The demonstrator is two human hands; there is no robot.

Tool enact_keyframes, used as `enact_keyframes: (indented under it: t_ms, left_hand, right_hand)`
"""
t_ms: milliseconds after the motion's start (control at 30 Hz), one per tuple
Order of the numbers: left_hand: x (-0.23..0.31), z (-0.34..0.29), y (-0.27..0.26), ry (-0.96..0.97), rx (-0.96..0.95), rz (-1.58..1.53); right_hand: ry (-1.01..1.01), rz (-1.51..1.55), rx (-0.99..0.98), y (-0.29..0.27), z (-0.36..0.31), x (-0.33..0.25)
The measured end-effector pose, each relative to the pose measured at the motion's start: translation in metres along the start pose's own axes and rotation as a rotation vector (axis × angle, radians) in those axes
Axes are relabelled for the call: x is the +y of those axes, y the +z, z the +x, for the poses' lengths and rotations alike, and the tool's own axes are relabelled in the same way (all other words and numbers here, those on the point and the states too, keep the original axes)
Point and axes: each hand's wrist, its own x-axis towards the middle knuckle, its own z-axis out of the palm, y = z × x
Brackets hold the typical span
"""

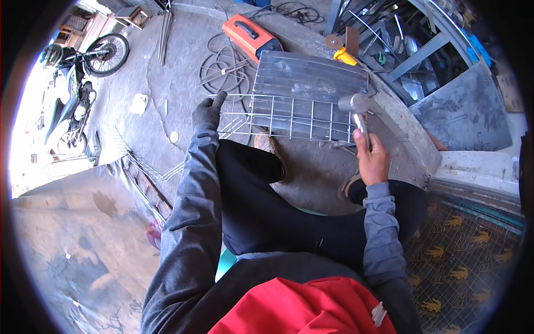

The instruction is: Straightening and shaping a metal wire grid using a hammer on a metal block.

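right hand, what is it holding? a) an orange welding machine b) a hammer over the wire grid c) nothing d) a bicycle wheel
b: the right hand grips the handle of a hammer whose metal head sits above the right end of the wire grid, while the gloved left hand steadies the grid's left edge.

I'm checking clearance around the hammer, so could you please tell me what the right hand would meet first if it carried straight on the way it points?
Probably the wire mesh panel: the right hand points the hammer up and ahead at the panel's right end, with the grey metal sheet beyond. Depth is unclear.
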Motion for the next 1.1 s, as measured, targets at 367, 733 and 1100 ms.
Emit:
enact_keyframes:
  t_ms: [367,733,1100]
  left_hand:
    - [0.006,-0.004,-0.003,0.028,-0.011,-0.021]
    - [0.004,0.0,-0.001,0.012,-0.037,-0.037]
    - [-0.005,0.004,0.006,-0.054,-0.075,-0.091]
  right_hand:
    - [-0.135,-0.388,0.027,0.033,0.037,-0.01]
    - [-0.121,-0.031,0.137,0.009,0.038,-0.034]
    - [-0.062,0.059,0.049,-0.014,0.023,-0.025]
